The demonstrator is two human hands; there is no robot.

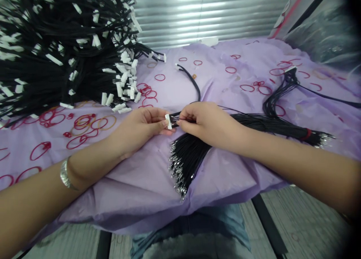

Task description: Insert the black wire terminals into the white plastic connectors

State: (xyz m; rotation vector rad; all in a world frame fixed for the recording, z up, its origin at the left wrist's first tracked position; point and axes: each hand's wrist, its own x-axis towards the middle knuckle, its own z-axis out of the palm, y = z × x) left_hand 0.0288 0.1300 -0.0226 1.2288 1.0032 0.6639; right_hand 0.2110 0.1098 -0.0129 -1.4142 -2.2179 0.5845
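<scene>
Left hand (149,123) beside right (208,120) (both curled)

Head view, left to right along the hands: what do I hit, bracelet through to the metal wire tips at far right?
Silver bracelet → left hand → white connector → right hand → red band → metal wire tips.

Small white connector (168,121), slightly tilted, black wires (175,114) at its right side, fanned wire bundle (192,150) below, silver-tipped

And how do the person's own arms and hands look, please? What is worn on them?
The left hand and right hand wear no gloves, and no sleeves show. A shiny, silver-coloured bracelet circles the left forearm; none shows on the right forearm.
</scene>
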